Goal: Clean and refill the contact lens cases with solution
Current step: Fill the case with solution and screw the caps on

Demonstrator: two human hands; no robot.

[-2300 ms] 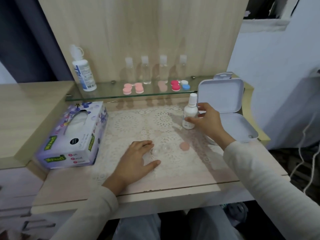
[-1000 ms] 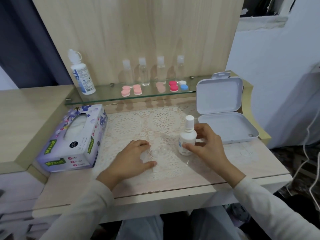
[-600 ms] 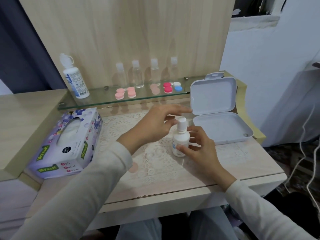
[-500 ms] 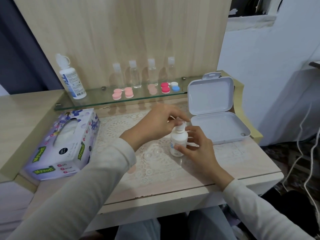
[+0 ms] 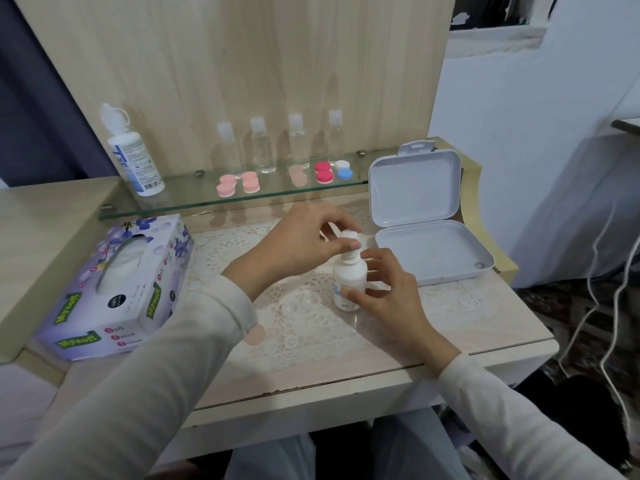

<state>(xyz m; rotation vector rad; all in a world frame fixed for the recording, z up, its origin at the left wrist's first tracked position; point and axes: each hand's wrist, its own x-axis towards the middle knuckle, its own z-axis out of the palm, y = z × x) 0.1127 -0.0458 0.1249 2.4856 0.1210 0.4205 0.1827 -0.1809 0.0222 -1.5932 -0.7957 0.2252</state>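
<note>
A small white solution bottle (image 5: 349, 278) stands upright on the lace mat (image 5: 304, 327). My right hand (image 5: 384, 292) grips its body from the right. My left hand (image 5: 304, 244) pinches the bottle's white cap (image 5: 349, 239) from above. A clear open lens case (image 5: 299, 303) lies on the mat just left of the bottle. A pink lid (image 5: 254, 334) lies on the mat, partly behind my left sleeve. More lens cases sit on the glass shelf (image 5: 180, 206): two pink ones (image 5: 238, 184), a red one (image 5: 323, 172) and a white-and-blue one (image 5: 343, 169).
A tissue box (image 5: 114, 289) lies at the left of the desk. An open white plastic box (image 5: 429, 233) stands at the right. On the shelf are a large solution bottle (image 5: 133, 157) and several small clear bottles (image 5: 263, 147). Cables (image 5: 602, 306) hang off the right.
My left hand left the clear lens case and rose to the bottle's cap, which it now pinches. My right hand brought the bottle from beside the white box to the mat's middle.
</note>
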